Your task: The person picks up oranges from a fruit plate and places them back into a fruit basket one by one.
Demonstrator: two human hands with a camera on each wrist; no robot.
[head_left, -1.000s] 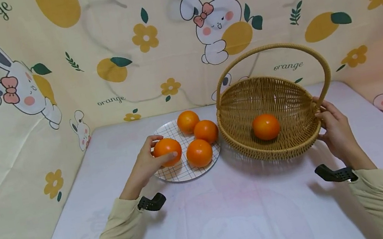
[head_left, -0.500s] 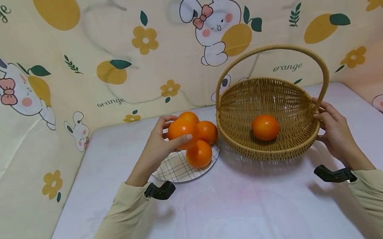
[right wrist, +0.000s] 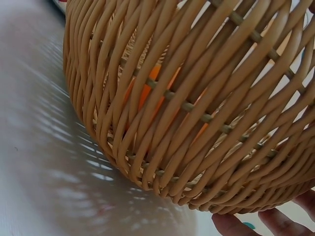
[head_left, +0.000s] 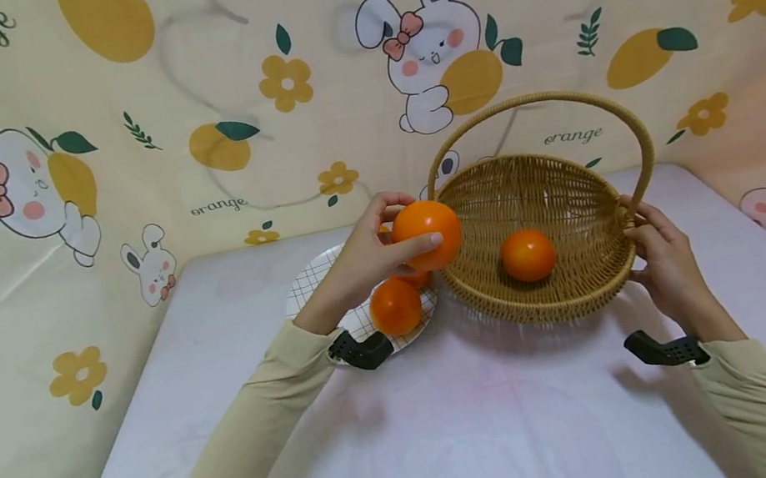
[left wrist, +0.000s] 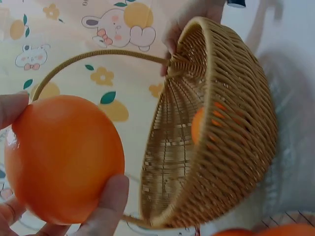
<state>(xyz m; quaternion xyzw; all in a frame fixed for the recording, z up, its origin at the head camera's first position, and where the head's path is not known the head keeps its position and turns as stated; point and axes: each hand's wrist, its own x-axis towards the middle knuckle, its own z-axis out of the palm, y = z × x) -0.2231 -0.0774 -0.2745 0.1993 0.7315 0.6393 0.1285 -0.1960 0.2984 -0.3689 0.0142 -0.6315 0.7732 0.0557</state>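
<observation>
Head view: two hands work over a pale bench [head_left: 463, 445], in front of a cloth backdrop [head_left: 109, 149] printed with rabbits and oranges.
Left hand [head_left: 364, 263]: its grip is closed round a held orange [head_left: 427, 234], thumb on top and fingertips on the near side, raised off the bench.
Held orange: just above the left rim of the wicker basket [head_left: 573, 283], above the plate's far edge.
Left wrist view: the thumb and a fingertip [left wrist: 106, 206] press the held orange [left wrist: 64, 157], with the basket's open mouth right beside it.
Right hand [head_left: 664, 264]: its grip is curled on the basket's right rim, at the foot of the handle [head_left: 535, 102].
Basket orange [head_left: 528, 254]: lies inside the basket, between the two grips.
Plate [head_left: 306, 281]: checked, below and behind the left grip, touching the basket's left side.
Plate orange [head_left: 395, 307]: sits on the plate under the left wrist; another is mostly hidden behind the held one.
Right wrist view: fingertips [right wrist: 231, 226] sit under the woven wall, orange showing through the weave.
</observation>
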